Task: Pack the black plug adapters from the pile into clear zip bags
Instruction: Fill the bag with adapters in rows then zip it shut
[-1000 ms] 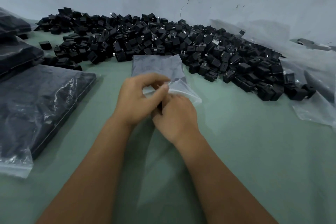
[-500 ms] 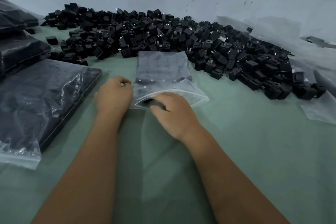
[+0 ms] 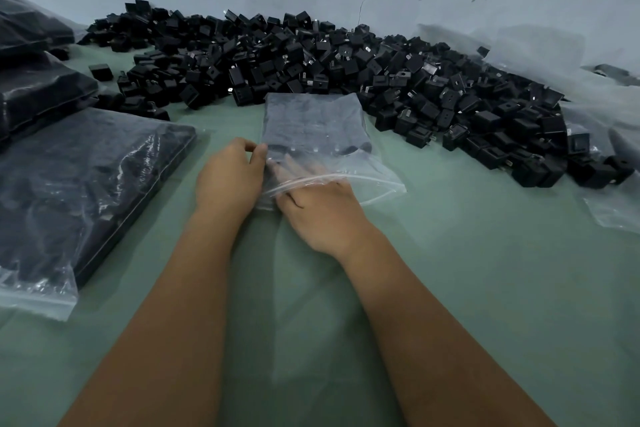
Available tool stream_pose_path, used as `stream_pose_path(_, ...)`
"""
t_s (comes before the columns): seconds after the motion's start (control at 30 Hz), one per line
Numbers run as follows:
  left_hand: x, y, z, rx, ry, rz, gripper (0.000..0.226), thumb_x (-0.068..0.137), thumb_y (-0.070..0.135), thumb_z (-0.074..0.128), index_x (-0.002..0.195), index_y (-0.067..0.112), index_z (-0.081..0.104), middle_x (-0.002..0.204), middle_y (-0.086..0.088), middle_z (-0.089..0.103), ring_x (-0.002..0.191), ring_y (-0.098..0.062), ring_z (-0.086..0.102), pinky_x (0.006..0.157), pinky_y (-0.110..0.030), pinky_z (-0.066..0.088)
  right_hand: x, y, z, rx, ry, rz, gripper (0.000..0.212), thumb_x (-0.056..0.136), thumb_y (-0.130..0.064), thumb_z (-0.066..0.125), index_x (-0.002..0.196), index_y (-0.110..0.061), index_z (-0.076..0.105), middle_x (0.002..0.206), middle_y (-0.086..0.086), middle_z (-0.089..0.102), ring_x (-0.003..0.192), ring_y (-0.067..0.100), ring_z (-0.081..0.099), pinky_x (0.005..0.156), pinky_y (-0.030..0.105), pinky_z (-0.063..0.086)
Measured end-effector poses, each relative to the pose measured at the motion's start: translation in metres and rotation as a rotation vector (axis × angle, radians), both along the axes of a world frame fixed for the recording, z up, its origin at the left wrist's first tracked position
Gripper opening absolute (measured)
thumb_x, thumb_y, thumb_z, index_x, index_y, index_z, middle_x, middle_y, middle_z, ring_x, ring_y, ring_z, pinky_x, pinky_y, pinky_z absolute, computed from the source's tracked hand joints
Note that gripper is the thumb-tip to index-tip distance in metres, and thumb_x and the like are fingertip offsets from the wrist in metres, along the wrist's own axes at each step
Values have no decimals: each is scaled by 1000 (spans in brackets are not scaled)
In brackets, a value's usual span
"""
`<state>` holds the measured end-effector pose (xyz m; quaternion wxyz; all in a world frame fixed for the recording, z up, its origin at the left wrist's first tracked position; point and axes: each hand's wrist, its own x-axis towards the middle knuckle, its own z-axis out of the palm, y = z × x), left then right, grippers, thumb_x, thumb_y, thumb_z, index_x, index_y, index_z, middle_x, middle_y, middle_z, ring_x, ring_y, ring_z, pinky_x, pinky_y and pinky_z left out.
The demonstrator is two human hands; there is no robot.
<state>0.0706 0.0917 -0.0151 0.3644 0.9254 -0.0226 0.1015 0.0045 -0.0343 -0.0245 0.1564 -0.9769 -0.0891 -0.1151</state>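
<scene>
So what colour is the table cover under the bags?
A pale, muted green table cover, plain with no pattern; the head view shows it.

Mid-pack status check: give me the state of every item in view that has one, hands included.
zip bag: lying flat, partly filled, mouth open
left hand: pinching the bag's left edge
right hand: fingers straight, inside the bag's mouth
pile of plug adapters: loose, unpacked, behind the bag
filled bag: lying flat at left, full of black adapters
empty bags: crumpled, at right
</scene>
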Motion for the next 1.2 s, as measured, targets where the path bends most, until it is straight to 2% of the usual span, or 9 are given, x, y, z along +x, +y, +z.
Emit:
stream_pose_path(0.13,1,0,-1,24,14,13,38,97,48,48,119,20,62,107,-11,69,98,-31,62,86,-42,50,-4,0,1,-2,-51,15,39,99,-38,32,136,-38,44,129,-9,54,123,16,45,98,39,37)
stream_pose_path(0.2,1,1,-2,31,12,23,39,95,48,51,121,21,62,110,-11,68,101,-31,61,87,-42,50,-8,0,3,-14,-112,17,30,98,-37,35,108,-29,62,108,-6,62,103,16,53,91,39,41)
stream_pose_path(0.27,2,1,-2,16,13,29,39,94,49,53,121,22,62,111,-10,68,101,-30,61,87,-42,51,-14,-2,6,-18,-203,32,28,96,-34,42,74,-21,54,82,-3,63,76,16,52,79,38,44)
stream_pose_path(0.4,3,3,-3,3,30,46,40,92,51,55,120,24,63,108,-9,68,99,-29,61,85,-40,51,-22,-10,17,149,-542,-36,28,85,-22,48,62,-10,57,60,-1,55,58,17,46,54,31,39)
stream_pose_path(0.5,1,5,-2,-14,-16,63,42,88,51,58,118,22,64,99,-6,68,105,-31,59,89,-41,49,-21,-42,26,300,-769,-269,20,84,-17,51,74,-9,66,72,3,58,70,20,49,59,30,38)
stream_pose_path(0.6,1,6,0,-74,-65,36,41,87,43,58,119,20,65,111,-8,66,113,-32,54,96,-44,47,-18,-99,26,416,-731,-677,28,82,-14,55,107,-12,68,114,9,57,105,28,49,88,37,40)
stream_pose_path(0.77,-1,-6,0,-233,-97,-26,32,89,30,56,117,19,67,123,-9,59,117,-26,51,100,-38,41,-23,-178,21,657,-355,-1268,67,87,-25,53,149,-22,27,158,19,-1,144,36,9,117,43,11)
stream_pose_path(0.97,0,-11,-1,-283,-66,-78,32,90,29,56,119,20,65,113,5,57,113,-20,55,99,-38,44,8,-157,25,725,-165,-1105,56,82,-16,52,137,-28,46,158,11,-17,145,35,-7,112,32,21)
stream_pose_path(1.2,-1,-8,-3,-363,-21,-78,30,90,31,57,118,24,65,119,2,63,106,-17,57,92,-34,45,6,-131,2,661,-272,-737,63,82,3,51,140,-21,47,142,0,45,129,18,41,102,24,37)
